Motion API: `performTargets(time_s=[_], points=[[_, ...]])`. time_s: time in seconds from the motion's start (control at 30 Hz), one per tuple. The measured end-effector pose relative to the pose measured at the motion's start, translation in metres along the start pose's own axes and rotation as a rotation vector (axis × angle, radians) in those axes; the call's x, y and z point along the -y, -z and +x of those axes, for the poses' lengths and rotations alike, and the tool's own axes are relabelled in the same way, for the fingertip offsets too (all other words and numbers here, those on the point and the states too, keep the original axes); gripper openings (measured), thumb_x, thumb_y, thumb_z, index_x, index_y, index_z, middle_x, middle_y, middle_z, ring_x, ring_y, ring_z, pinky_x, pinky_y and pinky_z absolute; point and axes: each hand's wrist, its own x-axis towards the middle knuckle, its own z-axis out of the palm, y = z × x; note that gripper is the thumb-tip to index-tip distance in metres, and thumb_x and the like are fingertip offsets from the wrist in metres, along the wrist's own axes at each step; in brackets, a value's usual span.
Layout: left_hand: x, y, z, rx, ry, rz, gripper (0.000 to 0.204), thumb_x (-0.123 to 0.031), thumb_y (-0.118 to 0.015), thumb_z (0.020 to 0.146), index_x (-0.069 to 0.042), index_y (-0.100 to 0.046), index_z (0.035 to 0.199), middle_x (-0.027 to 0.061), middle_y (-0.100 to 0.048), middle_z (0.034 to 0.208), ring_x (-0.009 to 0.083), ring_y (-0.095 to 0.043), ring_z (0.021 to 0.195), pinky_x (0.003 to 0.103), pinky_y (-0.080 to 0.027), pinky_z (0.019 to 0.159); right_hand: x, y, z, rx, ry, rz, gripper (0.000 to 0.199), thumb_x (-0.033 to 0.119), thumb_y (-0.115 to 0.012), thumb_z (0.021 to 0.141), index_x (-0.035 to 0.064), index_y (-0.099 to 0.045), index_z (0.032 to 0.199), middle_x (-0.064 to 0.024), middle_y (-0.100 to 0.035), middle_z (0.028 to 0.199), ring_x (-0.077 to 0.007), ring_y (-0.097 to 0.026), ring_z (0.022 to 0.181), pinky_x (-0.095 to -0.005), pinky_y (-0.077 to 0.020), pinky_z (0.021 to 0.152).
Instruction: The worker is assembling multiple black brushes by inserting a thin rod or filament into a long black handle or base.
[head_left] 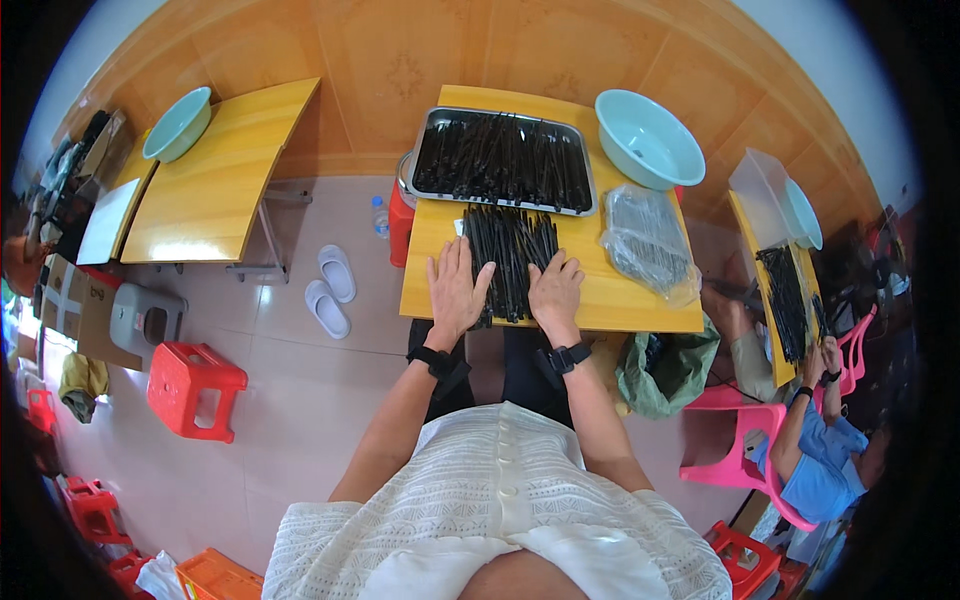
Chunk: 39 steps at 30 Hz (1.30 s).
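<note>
The left hand [460, 290] and right hand [556, 290] flank thin, dark, glossy sticks [508, 262], thumbs and fingers apart rather than closed; the sticks lie lengthwise between the palms. Beyond the fingertips, similar sticks fill a shiny metal tray [418, 152]. Right of the grip are a crinkled clear bag [645, 240] and, farther off, a round, smooth, pale-blue basin [650, 138].

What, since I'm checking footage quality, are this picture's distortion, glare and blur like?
Head view: wall edges bow, corners go black; head view: pale glare on floor and clear bag; head view: left hand and right hand look fairly sharp, far-right edge dim, indistinct.
</note>
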Motion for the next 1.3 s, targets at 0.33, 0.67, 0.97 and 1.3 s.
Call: performTargets(time_s=[0.33,0.67,0.97,1.3], points=[[0.001,-0.001,0.000,0.048,0.008,-0.035,0.063,-0.041,-0.038,0.091,0.003,-0.029,0.135,0.0185,-0.034,0.138,0.0315,-0.026,0.131,0.046,-0.010,0.108,-0.038,0.013,-0.001,0.056,-0.077,0.586,0.054,0.035,-0.039,0.092,-0.0054,-0.040,0.128,-0.0247,-0.043,0.123,-0.0367,-0.040,0.117,-0.0387,-0.0304,0.100],[0.004,0.006,0.003,0.147,0.010,-0.085,0.061,-0.035,-0.040,0.091,0.004,-0.025,0.136,0.0205,-0.030,0.140,0.0321,-0.022,0.132,0.048,-0.007,0.108,-0.042,0.038,-0.032,-0.042,-0.203,0.913,0.050,0.031,-0.031,0.097,-0.0075,-0.041,0.126,-0.0185,-0.042,0.131,-0.0275,-0.038,0.124,-0.0327,-0.0255,0.105],[0.004,0.009,-0.004,0.146,0.008,-0.021,0.059,-0.035,-0.036,0.092,0.003,-0.026,0.136,0.0176,-0.029,0.141,0.0311,-0.020,0.134,0.048,-0.007,0.108,-0.009,0.013,-0.021,0.129,-0.030,0.525,0.051,0.033,-0.033,0.095,-0.0046,-0.038,0.129,-0.0218,-0.036,0.136,-0.0331,-0.032,0.128,-0.0361,-0.0219,0.106],[0.006,0.005,0.002,0.129,0.008,-0.111,0.064,-0.036,-0.040,0.091,0.006,-0.023,0.136,0.0214,-0.029,0.140,0.0324,-0.021,0.133,0.048,-0.006,0.108,-0.040,0.060,-0.025,0.133,-0.118,0.826,0.033,0.016,-0.055,0.086,-0.0016,-0.051,0.113,-0.0122,-0.052,0.109,-0.0211,-0.056,0.094,-0.0290,-0.0449,0.078]])
